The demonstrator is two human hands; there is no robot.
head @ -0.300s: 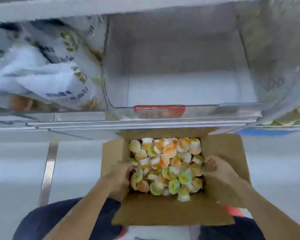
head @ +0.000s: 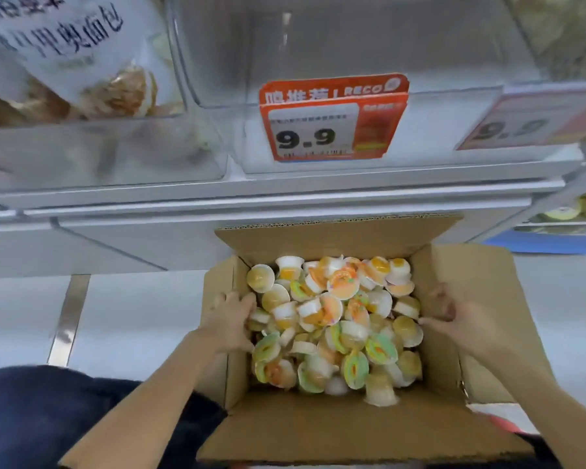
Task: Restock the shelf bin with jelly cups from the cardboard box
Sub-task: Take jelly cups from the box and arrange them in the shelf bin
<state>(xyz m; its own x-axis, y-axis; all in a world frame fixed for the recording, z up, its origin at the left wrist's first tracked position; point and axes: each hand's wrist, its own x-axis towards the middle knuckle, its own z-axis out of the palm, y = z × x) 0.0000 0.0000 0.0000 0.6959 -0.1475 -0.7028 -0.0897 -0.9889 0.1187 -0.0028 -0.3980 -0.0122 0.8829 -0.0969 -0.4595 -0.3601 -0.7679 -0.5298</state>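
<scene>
Your job at this point is to gather a load of jelly cups (head: 335, 319) out of the cardboard box (head: 318, 431) and carry them up to the clear shelf bin (head: 352, 45), which stands directly above the box's far edge and looks bare inside from here. The cups lie in a loose heap, piled deepest against the box's far wall and thinning toward the near wall, where bare cardboard floor shows.

To do this well, scoop from both sides at once. Slide your fingers under the heap instead of pinching from the top, since the cups are small, slippery-looking and tipped every which way. Take a modest load; an overfull one will likely spill over the box's far flap on the way up. Lift clear of the red price tag (head: 332, 120) on the bin's front lip before tipping in.

Your left hand (head: 229, 319) sits at the box's left wall, fingers spread and curling in against the outermost cups; it touches them but I cannot tell whether it has closed on any. Your right hand (head: 454, 319) hovers over the right wall, fingers loosely bent, the tips reaching toward the heap's right edge, and seems to hold nothing. Both forearms come in from the box's near corners, angled inward.
</scene>
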